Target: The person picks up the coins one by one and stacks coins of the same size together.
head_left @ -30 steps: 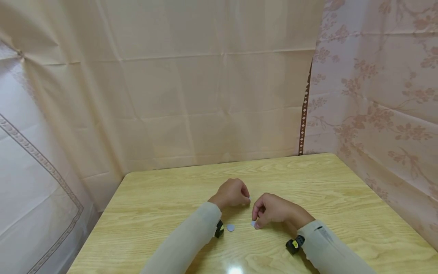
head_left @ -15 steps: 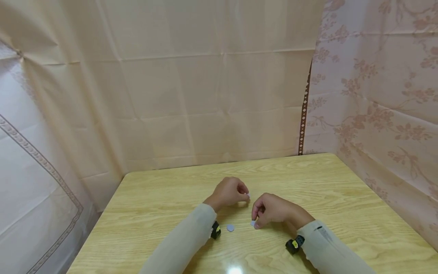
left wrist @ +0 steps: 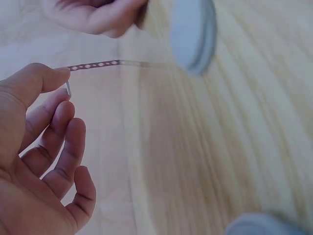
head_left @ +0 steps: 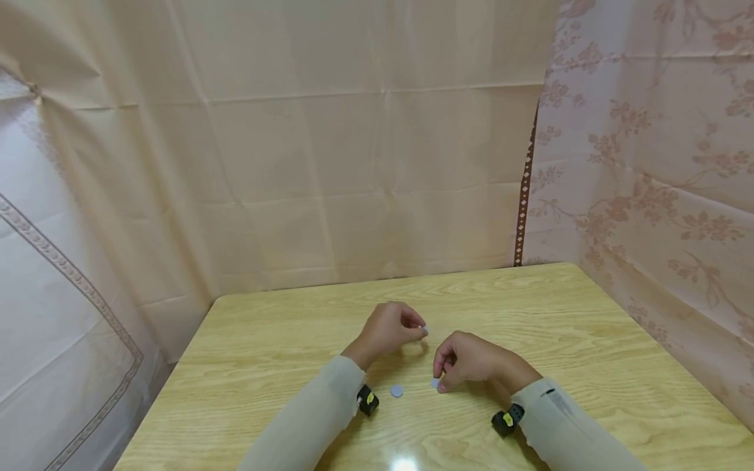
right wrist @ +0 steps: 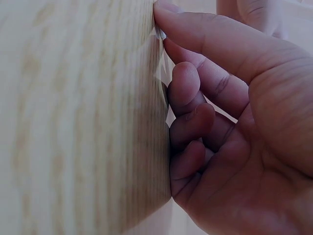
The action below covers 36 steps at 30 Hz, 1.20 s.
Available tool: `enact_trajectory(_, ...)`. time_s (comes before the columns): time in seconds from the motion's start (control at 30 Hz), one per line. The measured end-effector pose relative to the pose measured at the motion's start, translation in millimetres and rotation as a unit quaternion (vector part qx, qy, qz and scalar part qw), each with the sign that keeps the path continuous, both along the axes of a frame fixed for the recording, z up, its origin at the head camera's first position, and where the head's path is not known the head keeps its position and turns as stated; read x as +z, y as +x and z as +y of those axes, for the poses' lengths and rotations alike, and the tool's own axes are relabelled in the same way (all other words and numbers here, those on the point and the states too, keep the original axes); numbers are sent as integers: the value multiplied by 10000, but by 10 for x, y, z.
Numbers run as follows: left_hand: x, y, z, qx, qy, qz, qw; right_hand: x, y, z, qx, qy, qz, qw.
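Over the middle of the table, my left hand (head_left: pixel 389 332) pinches a small white disc (left wrist: pixel 68 89) between thumb and index finger, its other fingers loosely bent. That disc appears edge-on in the left wrist view, raised off the table. My right hand (head_left: pixel 474 358) is down at the wood, thumb and index finger on another white disc (head_left: pixel 435 383), largely covered by the fingertips. The right wrist view shows only a pale sliver of it. A third disc (head_left: pixel 396 390) lies flat between the two wrists.
The wood-grain table (head_left: pixel 283 327) reaches back to a beige curtain (head_left: pixel 353 163), with a flowered curtain (head_left: pixel 660 163) at the right. Each wrist wears a black camera. A rounded pale grey edge (left wrist: pixel 264 226) shows low in the left wrist view.
My left hand has drawn slightly left and up, lifting its disc away from the table. The right hand and the loose disc have stayed in place.
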<state>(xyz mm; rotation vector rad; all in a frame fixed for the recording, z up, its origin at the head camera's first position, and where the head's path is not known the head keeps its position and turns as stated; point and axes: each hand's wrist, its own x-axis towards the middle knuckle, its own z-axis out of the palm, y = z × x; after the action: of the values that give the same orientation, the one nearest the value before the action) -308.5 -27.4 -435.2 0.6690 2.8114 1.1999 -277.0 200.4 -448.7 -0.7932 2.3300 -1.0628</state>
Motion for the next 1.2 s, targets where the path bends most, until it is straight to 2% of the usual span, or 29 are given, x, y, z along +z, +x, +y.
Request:
enact_trajectory(0.27, 102, 168, -55, 83, 591, -10, 9982, 12, 7, -10, 62, -72, 35, 9999)
enact_trajectory(0.47, 146, 280, -65, 116, 747, -98, 9971, -2, -2, 2, 59, -83, 69, 9999)
enact_trajectory(0.7, 145, 380, -90, 68, 729, -375, 9966, -14, -7, 8, 93, -155, 37, 9998)
enact_trajectory(0.9, 101, 399, -74, -277, 669, -604, 9955, -19, -12, 16, 84, -151, 44, 9998)
enact_trajectory(1.03, 51, 435, -36, -448, 466, -882, 9940, -27, -11, 19, 121, -218, 19, 9997)
enact_trajectory(1.2, 10, 499, 5, -441, 286, -1251, 9908, -25, -9, 15, 168, -323, -19, 9993)
